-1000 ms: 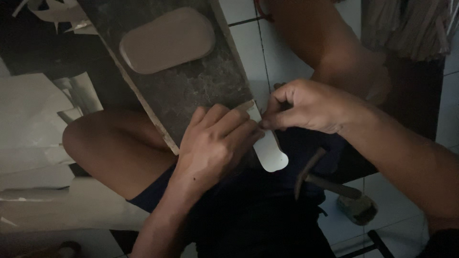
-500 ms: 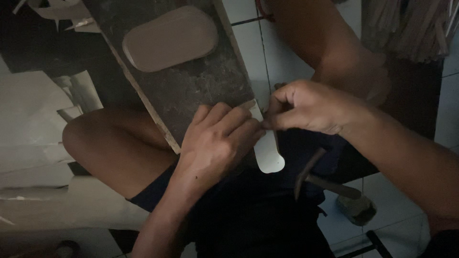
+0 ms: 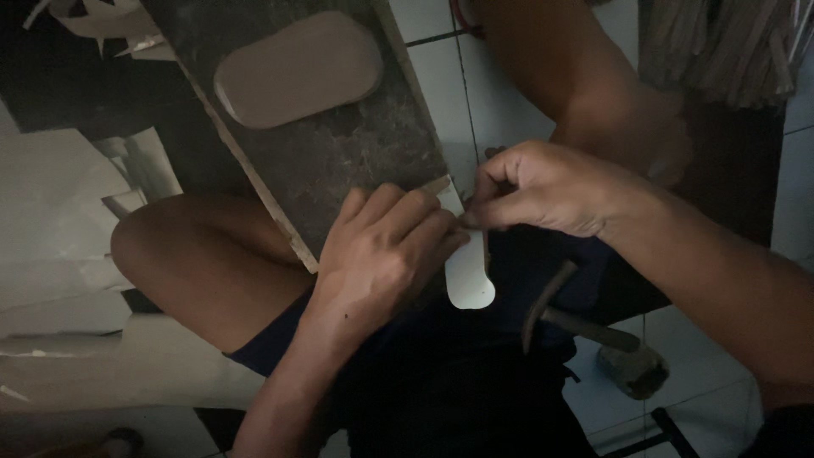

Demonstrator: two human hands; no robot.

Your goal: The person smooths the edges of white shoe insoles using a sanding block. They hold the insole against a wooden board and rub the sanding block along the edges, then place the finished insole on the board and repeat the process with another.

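Change from the earlier views: slight. Both hands keep their places at the near corner of the dark slab; the pale rounded strip hangs a little lower past the slab's edge than a second ago, and the fingers of the right hand sit a touch closer over it.

Left hand: palm down, fingers close together and gently bent, pressing flat on the slab's near corner and on the upper part of the strip. It grips nothing; it holds the piece down. Forearm runs up from the bottom of the view.

Right hand: fingers curled, thumb and forefinger pinched together at the strip's top edge, just beside the left fingertips. Whether a small tool sits in the pinch cannot be told in the dim light. Forearm enters from the lower right.

Strip: light-coloured, rounded lower end, projecting from under the left fingers over the lap in dark shorts.

Oval sole-shaped piece: lies flat on the far part of the slab, well apart from the hands.

Hammer: rests beside the right thigh, partly on the tiled floor.

Pale sheets: lie at the left.
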